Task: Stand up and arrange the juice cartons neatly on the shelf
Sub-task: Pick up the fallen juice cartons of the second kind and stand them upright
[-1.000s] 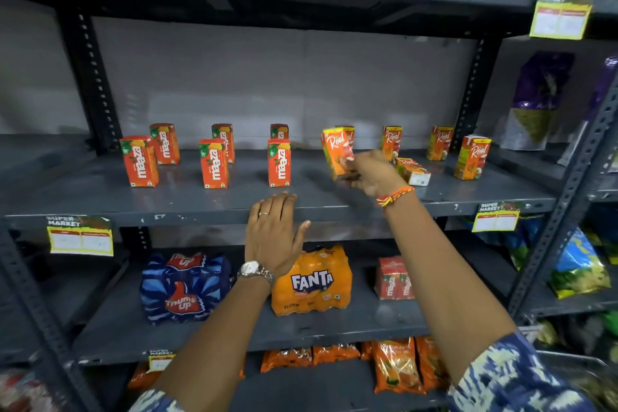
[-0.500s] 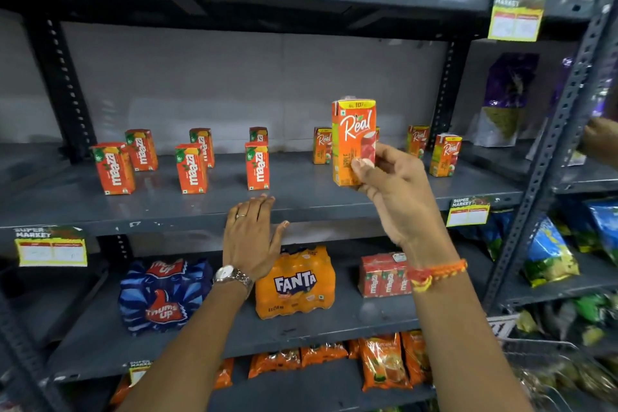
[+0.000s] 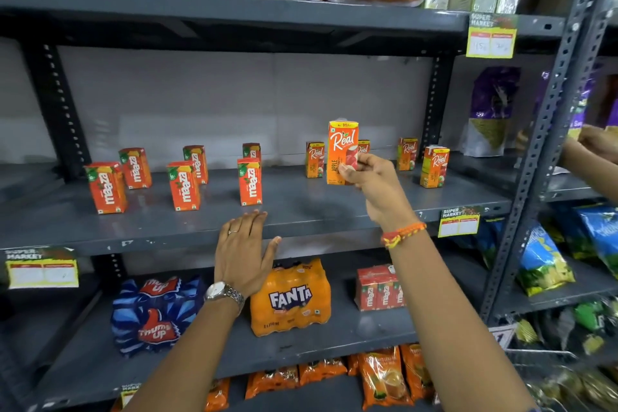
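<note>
My right hand (image 3: 371,177) grips an orange Real apple carton (image 3: 340,150), upright, its base at or just above the grey middle shelf (image 3: 301,211); contact is unclear. Other Real cartons stand nearby: one at its left (image 3: 314,159), one behind it (image 3: 364,145), one further right (image 3: 407,154) and one near the right post (image 3: 434,165). Several orange Maaza cartons (image 3: 184,186) stand in two loose rows on the left half. My left hand (image 3: 242,251) rests flat on the shelf's front edge, fingers apart, holding nothing.
Below are a Thums Up pack (image 3: 153,314), a Fanta pack (image 3: 291,298) and a Maaza multipack (image 3: 378,288). Orange packets and a box fill the top shelf. Another person's hands (image 3: 592,144) work at the neighbouring rack on the right, past the slotted post (image 3: 535,177).
My right hand picked up the Real carton, lifted it upright, and has now brought it down to the shelf among the other Real cartons. The left hand stayed on the shelf edge.
</note>
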A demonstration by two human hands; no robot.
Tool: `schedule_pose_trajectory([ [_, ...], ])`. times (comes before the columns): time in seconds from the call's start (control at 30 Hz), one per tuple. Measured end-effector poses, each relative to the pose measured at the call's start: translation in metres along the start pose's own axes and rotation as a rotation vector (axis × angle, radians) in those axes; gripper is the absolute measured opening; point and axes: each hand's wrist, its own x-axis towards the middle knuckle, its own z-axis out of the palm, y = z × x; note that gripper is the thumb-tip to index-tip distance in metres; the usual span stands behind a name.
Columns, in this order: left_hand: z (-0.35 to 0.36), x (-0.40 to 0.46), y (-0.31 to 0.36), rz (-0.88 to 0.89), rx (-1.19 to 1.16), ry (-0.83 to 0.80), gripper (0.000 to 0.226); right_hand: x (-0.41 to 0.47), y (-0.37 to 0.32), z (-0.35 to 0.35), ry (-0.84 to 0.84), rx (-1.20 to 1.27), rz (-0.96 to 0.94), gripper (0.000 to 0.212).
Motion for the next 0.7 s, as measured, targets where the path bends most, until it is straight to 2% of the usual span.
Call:
schedule_pose_trajectory([
  [0.13, 0.001, -0.001, 0.001, -0.001, 0.019, 0.006, 0.062, 0.046, 0.026, 0.007, -0.045, -0.114, 0.072, 0.013],
  [0.23, 0.001, 0.0, 0.0, 0.005, 0.04, -0.002, 0.061, 0.07, 0.042, 0.013, -0.075, -0.232, 0.11, 0.032],
  [0.4, 0.0, 0.0, 0.001, -0.002, 0.049, -0.02, 0.062, 0.102, 0.065, 0.018, -0.114, -0.409, 0.142, 0.037],
  [0.5, 0.0, -0.001, 0.001, 0.001, 0.041, -0.023, 0.063, 0.11, 0.073, 0.02, -0.134, -0.59, 0.141, 0.033],
  [0.7, 0.001, -0.001, 0.001, -0.008, 0.033, -0.033, 0.066, 0.113, 0.079, 0.02, -0.149, -0.673, 0.127, 0.036],
])
